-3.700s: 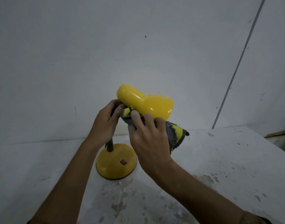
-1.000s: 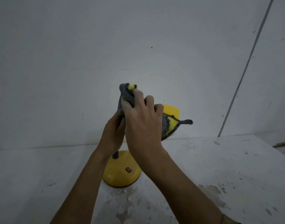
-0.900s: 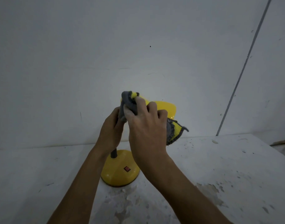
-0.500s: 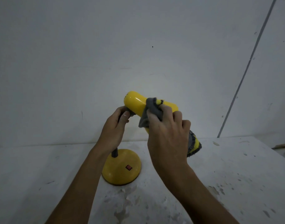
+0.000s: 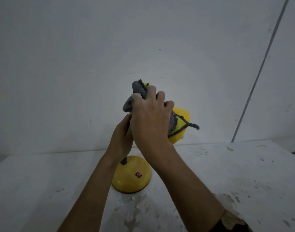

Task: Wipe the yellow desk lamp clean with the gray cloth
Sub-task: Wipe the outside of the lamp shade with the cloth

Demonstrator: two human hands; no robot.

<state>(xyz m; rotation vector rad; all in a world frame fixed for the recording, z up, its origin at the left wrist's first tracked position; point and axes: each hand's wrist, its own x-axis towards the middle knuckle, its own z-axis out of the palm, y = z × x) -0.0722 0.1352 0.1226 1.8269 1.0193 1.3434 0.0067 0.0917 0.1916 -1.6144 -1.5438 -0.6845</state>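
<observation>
The yellow desk lamp (image 5: 181, 114) stands on a white table, its round base (image 5: 126, 183) with a red switch near the middle of the view. My right hand (image 5: 151, 118) grips the gray cloth (image 5: 137, 89) and presses it over the rear end of the lamp head, hiding most of it. A yellow-edged corner of the cloth hangs out to the right. My left hand (image 5: 121, 139) is curled round the lamp's neck just below the head, partly hidden behind my right hand.
The white table (image 5: 227, 173) is flecked with chipped paint and dirt. A plain white wall (image 5: 76, 64) rises close behind the lamp. A thin conduit (image 5: 258, 72) runs up the wall at the right.
My right hand has slid the cloth from the middle of the lamp head back up to its rear end. My left hand has kept its hold on the neck.
</observation>
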